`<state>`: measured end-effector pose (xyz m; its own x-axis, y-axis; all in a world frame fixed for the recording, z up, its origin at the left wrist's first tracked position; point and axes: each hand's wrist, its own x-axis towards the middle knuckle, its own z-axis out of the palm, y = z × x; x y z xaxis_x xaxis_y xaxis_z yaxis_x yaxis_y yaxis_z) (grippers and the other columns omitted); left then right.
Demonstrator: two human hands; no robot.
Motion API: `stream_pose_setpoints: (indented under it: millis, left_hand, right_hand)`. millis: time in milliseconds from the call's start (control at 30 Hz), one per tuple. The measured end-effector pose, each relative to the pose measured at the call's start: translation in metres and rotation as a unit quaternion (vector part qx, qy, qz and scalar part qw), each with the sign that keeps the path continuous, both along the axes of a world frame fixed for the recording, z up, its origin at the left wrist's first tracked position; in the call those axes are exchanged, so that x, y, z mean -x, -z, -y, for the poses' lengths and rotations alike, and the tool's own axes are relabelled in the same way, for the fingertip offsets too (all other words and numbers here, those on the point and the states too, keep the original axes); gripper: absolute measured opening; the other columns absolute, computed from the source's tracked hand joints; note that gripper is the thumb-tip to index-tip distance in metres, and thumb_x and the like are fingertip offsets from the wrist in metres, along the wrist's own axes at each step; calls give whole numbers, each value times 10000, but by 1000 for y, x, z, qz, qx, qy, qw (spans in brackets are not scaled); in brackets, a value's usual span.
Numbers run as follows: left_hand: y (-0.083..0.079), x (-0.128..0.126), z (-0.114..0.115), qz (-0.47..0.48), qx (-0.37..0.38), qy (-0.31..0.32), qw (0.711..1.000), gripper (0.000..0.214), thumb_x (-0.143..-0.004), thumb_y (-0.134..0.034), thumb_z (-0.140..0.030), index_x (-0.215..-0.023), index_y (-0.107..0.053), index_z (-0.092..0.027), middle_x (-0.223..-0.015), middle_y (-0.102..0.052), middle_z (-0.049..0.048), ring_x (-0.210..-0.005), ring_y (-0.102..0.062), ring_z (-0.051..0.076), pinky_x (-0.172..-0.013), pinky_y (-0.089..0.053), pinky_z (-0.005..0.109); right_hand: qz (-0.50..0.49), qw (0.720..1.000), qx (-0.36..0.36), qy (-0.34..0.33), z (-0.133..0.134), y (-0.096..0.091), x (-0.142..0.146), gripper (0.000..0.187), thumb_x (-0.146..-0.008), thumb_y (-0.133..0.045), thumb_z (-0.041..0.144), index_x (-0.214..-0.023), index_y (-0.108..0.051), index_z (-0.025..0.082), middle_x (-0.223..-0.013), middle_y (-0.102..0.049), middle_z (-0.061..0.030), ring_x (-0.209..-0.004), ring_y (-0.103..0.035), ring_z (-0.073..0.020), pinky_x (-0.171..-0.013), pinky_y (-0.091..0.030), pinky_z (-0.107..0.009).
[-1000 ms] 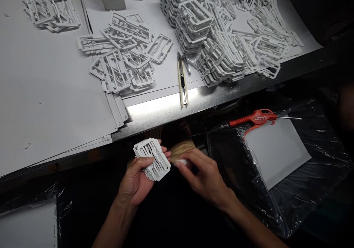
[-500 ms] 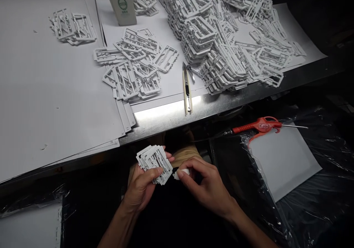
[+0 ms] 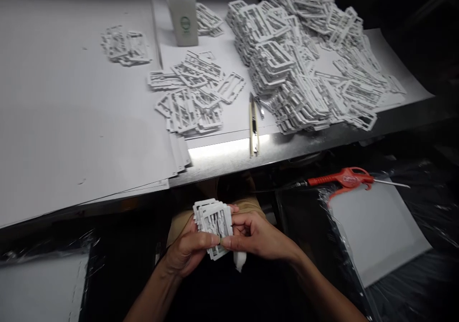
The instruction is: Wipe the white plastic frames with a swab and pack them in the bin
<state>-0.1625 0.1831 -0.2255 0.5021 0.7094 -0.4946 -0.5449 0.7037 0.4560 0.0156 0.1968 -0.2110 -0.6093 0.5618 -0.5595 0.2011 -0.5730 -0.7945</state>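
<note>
A small stack of white cut-out frames (image 3: pixel 218 224) sits in my left hand (image 3: pixel 191 250), which is closed around it with the thumb across the front. My right hand (image 3: pixel 260 236) is closed at the stack's right edge, its thumb tip meeting the left thumb on the top frame. Below the right fingers hangs a soft-looking white wad (image 3: pixel 239 260), held in that hand; its exact kind does not show. Some of the right fingers are hidden behind the stack and the palm.
Ahead on the paper-covered bench (image 3: pixel 107 106) lie loose frames (image 3: pixel 193 92), a big heap of frames (image 3: pixel 297 83), a utility knife (image 3: pixel 254 126) and a pale bottle (image 3: pixel 184 23). A red air blow gun (image 3: pixel 351 178) rests at the right on plastic-wrapped sheets (image 3: pixel 380 231).
My right hand has moved left onto the frame stack, bringing the white wad along. The left hand and stack have turned slightly. The whole view has shifted, showing the bench lower and further right.
</note>
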Motion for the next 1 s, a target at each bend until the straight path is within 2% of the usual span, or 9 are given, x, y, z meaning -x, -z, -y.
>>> stream_pose_setpoints:
  millis: [133,267,367,500,600,667,733,833,1000]
  left_hand:
    - [-8,7,8,-13,-17,-62,998,472,-642,-622,-161,-1113,-609,-134,-1038,-646,127,-1027,-552,326,-909,-400,435]
    - [-31,23,28,-192,-47,-211,957,636,-719,-680,-222,-1299,-418,-234,-1167,-568,93,-1079,-519,276,-925,-397,383]
    - [-48,36,47,-372,-24,-254,893,867,-659,-755,-268,-1374,-264,-288,-1190,-539,83,-1066,-524,263,-917,-408,365]
    - [-54,68,74,-495,53,-393,773,723,-678,-731,-332,-1298,-362,-275,-983,-591,38,-829,-588,188,-744,-478,292]
    - [-40,111,113,-513,119,-460,715,563,-705,-696,-385,-1198,-457,-255,-884,-601,12,-738,-599,161,-661,-487,260]
    - [-24,143,152,-533,215,-467,672,565,-706,-665,-438,-1193,-459,-238,-829,-608,10,-697,-614,171,-616,-493,268]
    - [-5,171,195,-553,332,-441,624,579,-705,-623,-458,-1198,-447,-209,-835,-612,28,-717,-632,201,-604,-509,297]
    - [26,202,249,-568,410,-380,605,523,-686,-591,-466,-1081,-514,-130,-907,-619,115,-823,-632,292,-629,-511,365]
    - [63,223,286,-640,465,-217,572,563,-602,-614,-534,-1010,-560,-150,-1012,-597,177,-1039,-507,446,-791,-418,494]
  right_hand:
    - [39,997,-50,-51,-8,-9,15,309,-826,-578,414,-689,-526,142,-571,-306,57,-515,-260,-66,-459,-212,-210]
    - [144,972,-147,-114,-11,-14,47,291,-844,-524,420,-722,-555,157,-543,-383,43,-492,-349,-87,-467,-278,-211]
    - [154,928,-277,-197,-4,-21,87,205,-849,-491,328,-783,-609,175,-601,-567,-1,-530,-514,-129,-514,-356,-223]
    - [106,864,-399,-289,17,-36,146,232,-862,-429,257,-889,-641,166,-713,-667,-52,-576,-610,-178,-531,-417,-249]
    - [62,836,-400,-371,28,-41,176,339,-872,-470,318,-1173,-568,198,-816,-702,-50,-631,-655,-197,-554,-472,-259]
    - [66,832,-388,-391,29,-38,183,388,-877,-477,366,-1232,-536,221,-836,-710,-44,-659,-671,-199,-581,-497,-260]
    - [93,841,-368,-386,25,-32,183,380,-886,-459,405,-1213,-553,234,-795,-708,-26,-656,-672,-187,-608,-507,-250]
    - [152,848,-343,-373,14,-19,174,379,-876,-454,466,-1160,-583,250,-652,-659,15,-568,-636,-154,-569,-492,-221]
    - [240,844,-307,-370,1,0,154,462,-835,-458,561,-1141,-604,247,-590,-593,29,-490,-560,-128,-509,-457,-202]
